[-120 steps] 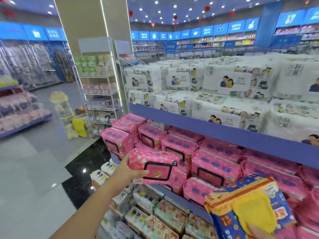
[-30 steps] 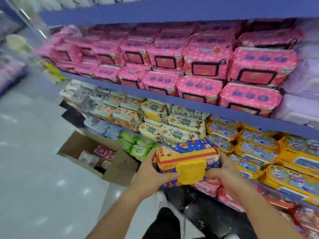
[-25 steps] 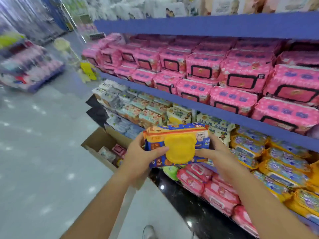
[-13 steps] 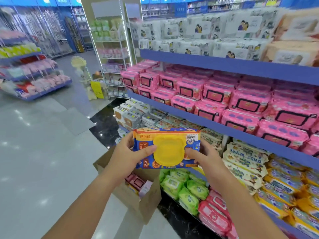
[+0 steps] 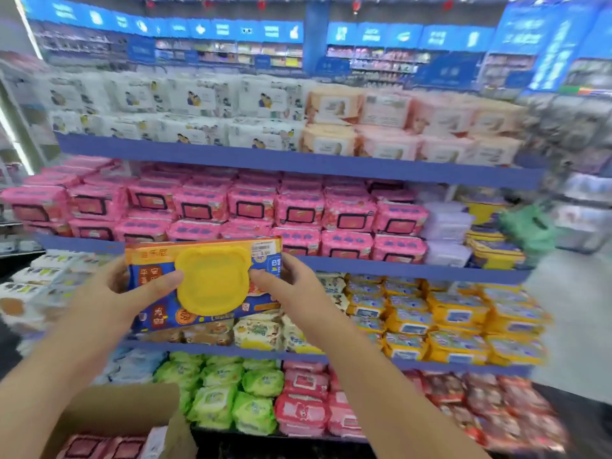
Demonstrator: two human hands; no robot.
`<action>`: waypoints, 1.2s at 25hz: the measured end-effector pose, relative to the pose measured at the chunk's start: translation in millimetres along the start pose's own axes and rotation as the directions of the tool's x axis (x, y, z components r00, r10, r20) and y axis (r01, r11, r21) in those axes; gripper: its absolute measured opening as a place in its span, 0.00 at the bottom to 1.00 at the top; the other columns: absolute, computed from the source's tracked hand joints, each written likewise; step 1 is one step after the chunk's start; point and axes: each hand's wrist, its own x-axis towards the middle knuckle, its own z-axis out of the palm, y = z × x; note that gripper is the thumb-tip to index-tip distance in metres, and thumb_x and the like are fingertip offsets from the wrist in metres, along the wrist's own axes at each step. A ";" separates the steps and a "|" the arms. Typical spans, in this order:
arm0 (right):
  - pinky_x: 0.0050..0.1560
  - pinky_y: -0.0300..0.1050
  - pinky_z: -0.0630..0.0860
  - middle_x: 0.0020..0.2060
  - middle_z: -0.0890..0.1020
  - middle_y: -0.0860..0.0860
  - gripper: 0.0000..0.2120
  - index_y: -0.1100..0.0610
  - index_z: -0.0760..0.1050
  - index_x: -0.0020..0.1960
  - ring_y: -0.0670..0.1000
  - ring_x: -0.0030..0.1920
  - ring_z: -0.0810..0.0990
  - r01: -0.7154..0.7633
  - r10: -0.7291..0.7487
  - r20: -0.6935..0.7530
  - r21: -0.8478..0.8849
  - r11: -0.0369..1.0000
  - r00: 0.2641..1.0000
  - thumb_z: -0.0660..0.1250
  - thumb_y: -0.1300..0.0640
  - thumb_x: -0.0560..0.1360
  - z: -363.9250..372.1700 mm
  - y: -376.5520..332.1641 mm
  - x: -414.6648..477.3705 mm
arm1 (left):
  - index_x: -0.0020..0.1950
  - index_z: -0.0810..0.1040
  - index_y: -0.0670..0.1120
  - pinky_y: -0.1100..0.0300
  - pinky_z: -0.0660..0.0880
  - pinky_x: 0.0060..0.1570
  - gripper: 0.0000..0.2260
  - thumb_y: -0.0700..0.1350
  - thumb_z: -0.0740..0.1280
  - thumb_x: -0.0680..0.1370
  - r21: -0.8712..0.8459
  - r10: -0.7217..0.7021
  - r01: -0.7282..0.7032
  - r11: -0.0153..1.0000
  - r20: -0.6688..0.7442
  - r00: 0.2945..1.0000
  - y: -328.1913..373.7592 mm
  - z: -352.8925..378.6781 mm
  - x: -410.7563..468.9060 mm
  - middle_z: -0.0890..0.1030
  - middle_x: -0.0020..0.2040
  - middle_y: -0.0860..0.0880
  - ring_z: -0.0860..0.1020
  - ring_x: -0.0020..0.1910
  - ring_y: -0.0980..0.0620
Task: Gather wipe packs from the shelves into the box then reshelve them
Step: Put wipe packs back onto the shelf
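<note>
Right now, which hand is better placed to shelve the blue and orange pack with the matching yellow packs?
Right, probably. Both hands grip the blue and orange pack, left hand on its left end, right hand on its right. The matching yellow packs sit to the right, on the right hand's side.

Blue hanging signs (image 5: 374,34) line the far wall above distant stocked shelving (image 5: 381,66).

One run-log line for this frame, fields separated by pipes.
held: blue-orange wipe pack with yellow lid | left hand and right hand grip its ends | box below left, holds pink packs | pack not yet placed
</note>
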 end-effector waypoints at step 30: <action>0.52 0.52 0.81 0.56 0.85 0.53 0.33 0.54 0.72 0.67 0.55 0.55 0.85 -0.046 0.005 -0.409 -0.090 0.995 0.912 0.81 0.57 0.65 -657.9 57.6 -116.6 | 0.66 0.68 0.55 0.67 0.78 0.50 0.27 0.46 0.79 0.73 0.186 0.042 -0.232 0.955 0.690 0.723 23.5 671.2 78.1 0.80 0.58 0.56 0.80 0.53 0.66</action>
